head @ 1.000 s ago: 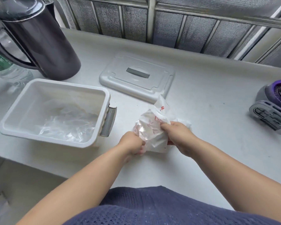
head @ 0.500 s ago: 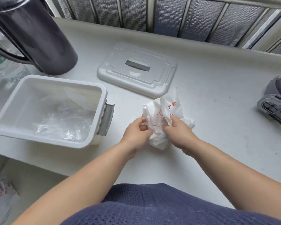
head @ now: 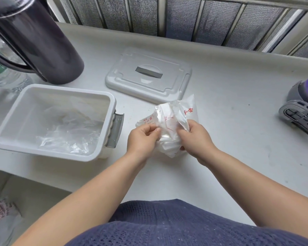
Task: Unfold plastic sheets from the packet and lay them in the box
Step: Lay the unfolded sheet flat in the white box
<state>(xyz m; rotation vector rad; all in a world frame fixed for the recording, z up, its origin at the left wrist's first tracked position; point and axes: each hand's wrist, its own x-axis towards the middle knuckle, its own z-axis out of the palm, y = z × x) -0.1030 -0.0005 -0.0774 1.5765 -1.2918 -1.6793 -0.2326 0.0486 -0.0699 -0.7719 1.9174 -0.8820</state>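
Note:
A crumpled clear plastic packet (head: 169, 119) with red print lies on the white counter, right of the box. My left hand (head: 142, 137) pinches its left edge between thumb and fingers. My right hand (head: 194, 139) grips the packet's right side, fingers curled into the plastic. The white box (head: 12, 139) stands open at the left, grey latch facing the packet. Clear plastic sheets (head: 69, 132) lie crumpled on the box's floor.
The box's grey lid (head: 149, 75) lies flat behind the packet. A dark jug (head: 34, 41) and a water bottle (head: 9, 79) stand at the far left. A grey-and-purple device (head: 302, 107) sits at the right edge. A printed bag (head: 0, 215) lies below the counter.
My hands have shifted their hold on the packet and pulled its mouth wider; the packet now lies more spread out between them. The box and lid have not moved.

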